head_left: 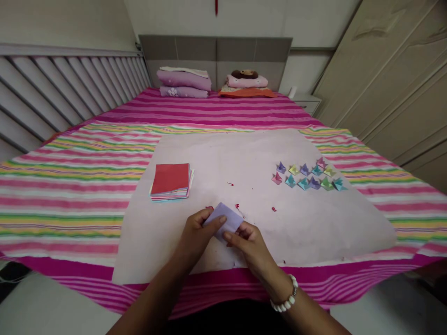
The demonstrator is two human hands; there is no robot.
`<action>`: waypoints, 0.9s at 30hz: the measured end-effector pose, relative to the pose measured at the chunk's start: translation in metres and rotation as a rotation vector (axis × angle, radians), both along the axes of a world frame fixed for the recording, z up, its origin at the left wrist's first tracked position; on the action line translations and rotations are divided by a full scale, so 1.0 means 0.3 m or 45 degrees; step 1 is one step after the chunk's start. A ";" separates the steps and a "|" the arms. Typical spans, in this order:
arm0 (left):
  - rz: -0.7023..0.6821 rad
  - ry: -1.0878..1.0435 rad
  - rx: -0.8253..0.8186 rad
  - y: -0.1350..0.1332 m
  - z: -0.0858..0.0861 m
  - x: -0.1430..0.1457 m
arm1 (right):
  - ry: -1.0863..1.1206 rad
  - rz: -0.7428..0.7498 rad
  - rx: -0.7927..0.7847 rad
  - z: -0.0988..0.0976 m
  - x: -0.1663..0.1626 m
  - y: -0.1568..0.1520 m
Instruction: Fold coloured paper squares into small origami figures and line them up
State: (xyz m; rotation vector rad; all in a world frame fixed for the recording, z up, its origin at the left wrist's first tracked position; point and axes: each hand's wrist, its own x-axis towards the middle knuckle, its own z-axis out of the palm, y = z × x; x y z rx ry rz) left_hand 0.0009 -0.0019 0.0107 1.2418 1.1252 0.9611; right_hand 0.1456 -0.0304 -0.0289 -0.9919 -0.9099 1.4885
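Between both hands is a small folded piece of purple origami paper (223, 215), turned like a diamond. My left hand (200, 229) grips its left side, thumb on top and fingers underneath. My right hand (252, 242) pinches the lower right edge; its thumb lies on the near face, and a bead bracelet circles the wrist. Beyond the left hand rests a squared stack of colored paper sheets (171, 179), red on top. Over to the right stand several folded paper pieces (304, 183) in purple, yellow, blue, green and pink, set in two uneven rows.
A large pale sheet (216, 158) covers the middle of the striped bed (87, 186). Small red scraps (274, 209) lie scattered on it. Folded bedding (184, 83) sits by the headboard (216, 49). A bed rail (70, 93) runs along the left, wardrobe doors (394, 83) along the right.
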 end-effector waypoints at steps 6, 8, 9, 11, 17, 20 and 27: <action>0.012 -0.008 0.000 0.005 0.020 0.008 | 0.022 -0.132 -0.025 0.008 0.009 0.013; 0.024 -0.135 -0.018 0.008 0.018 0.017 | 0.034 -0.184 -0.017 0.013 0.010 0.022; 0.011 -0.183 -0.043 0.009 0.014 0.022 | 0.049 -0.204 -0.015 0.016 0.010 0.025; 0.000 -0.203 -0.092 0.010 0.004 0.028 | 0.078 -0.213 -0.027 0.022 0.010 0.031; 0.039 -0.089 -0.070 0.012 -0.021 0.006 | 0.070 -0.191 -0.028 0.046 0.034 0.045; 0.015 -0.052 -0.069 0.008 -0.016 -0.007 | 0.066 -0.199 -0.011 0.058 0.048 0.049; -0.009 -0.280 -0.150 -0.008 -0.006 0.006 | 0.101 -0.197 -0.050 0.059 0.047 0.043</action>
